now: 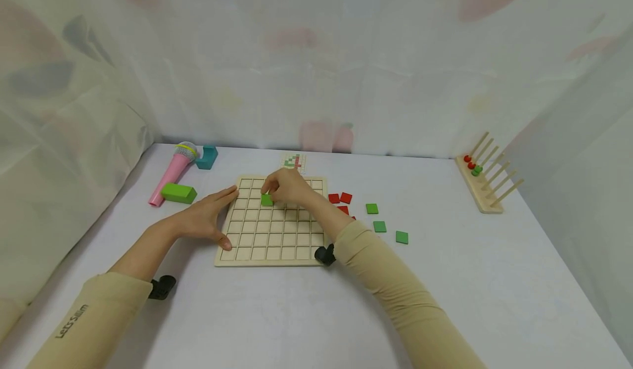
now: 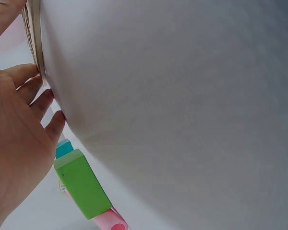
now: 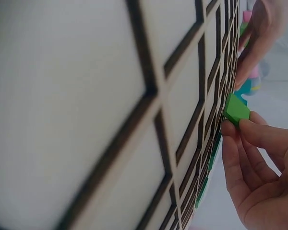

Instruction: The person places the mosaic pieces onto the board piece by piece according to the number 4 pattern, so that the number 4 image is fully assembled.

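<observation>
The small green tile (image 1: 267, 200) sits pinched in the right hand (image 1: 289, 186) just over a square of the wooden grid board (image 1: 271, 247), while the flat left hand (image 1: 205, 218) presses the board's edge, likely to keep it from sliding

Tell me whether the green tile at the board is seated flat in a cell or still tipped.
Tipped, not seated. In the right wrist view the green tile stands at an angle off the grid board, pinched by the right hand.
</observation>
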`<state>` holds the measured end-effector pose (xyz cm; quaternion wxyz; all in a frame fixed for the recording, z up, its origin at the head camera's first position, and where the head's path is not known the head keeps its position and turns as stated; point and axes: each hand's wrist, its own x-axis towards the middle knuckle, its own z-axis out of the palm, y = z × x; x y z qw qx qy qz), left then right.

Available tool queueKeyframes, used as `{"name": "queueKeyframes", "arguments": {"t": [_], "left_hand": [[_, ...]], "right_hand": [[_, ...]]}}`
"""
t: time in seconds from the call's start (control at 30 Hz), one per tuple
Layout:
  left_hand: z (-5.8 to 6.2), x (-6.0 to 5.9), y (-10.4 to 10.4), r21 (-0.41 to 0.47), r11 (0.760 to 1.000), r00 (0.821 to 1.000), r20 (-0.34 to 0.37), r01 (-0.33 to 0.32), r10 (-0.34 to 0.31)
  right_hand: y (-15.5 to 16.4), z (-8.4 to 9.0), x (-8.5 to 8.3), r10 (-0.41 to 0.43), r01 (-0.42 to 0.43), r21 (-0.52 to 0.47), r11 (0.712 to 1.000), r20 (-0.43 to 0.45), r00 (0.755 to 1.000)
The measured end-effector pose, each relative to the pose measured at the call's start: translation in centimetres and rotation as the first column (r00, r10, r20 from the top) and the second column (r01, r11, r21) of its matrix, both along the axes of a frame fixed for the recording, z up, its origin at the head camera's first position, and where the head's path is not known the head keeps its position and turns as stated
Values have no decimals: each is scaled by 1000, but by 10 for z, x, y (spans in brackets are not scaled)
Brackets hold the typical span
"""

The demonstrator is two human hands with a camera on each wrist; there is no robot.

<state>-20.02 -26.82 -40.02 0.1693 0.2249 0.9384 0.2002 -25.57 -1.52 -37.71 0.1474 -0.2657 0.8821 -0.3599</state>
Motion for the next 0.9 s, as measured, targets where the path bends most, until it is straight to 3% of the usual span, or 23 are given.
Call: {"name": "queueKeyframes", "arguments": {"t": [0.37,0.9], "left_hand": [[1,1,0,1,1000,1000,3,-4,4],[1,0,0,-6,1000,1000,0,-5,5]], "right_hand": [[-4,-2,2,27,-22,98,995,-51,998],[-4,-4,4,55,-42,162,986,-75,996]]}}
